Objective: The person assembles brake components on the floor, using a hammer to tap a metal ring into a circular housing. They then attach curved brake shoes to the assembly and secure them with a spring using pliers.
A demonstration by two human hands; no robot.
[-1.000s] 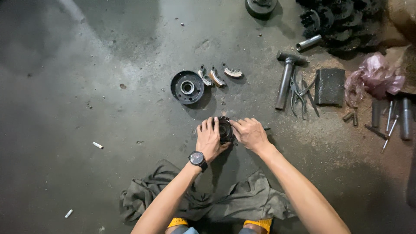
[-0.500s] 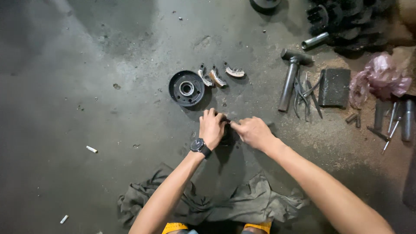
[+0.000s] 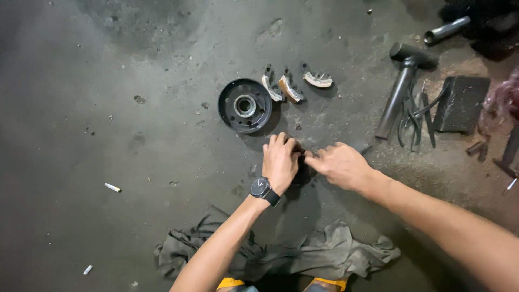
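Observation:
My left hand [image 3: 280, 160], with a black watch on its wrist, curls over a small dark round metal part [image 3: 303, 172] lying on the concrete floor. My right hand [image 3: 339, 164] meets it from the right, fingertips pinched on the same part. Most of the part is hidden under both hands. A black round drum [image 3: 245, 105] with a shiny hub lies just beyond my left hand. Three curved shoes [image 3: 292, 86] with pale linings lie beside the drum.
A grey rag [image 3: 303, 254] lies near my knees. At the right are a heavy hammer [image 3: 401, 86], pliers [image 3: 416, 116], a dark block [image 3: 459, 104], a metal tube [image 3: 446, 30] and small tools. Cigarette butts [image 3: 112, 187] lie at the left.
The view has shifted a little. Both hands stay on the small part, the left hand having turned further over its top and the right fingers now pinching at its edge.

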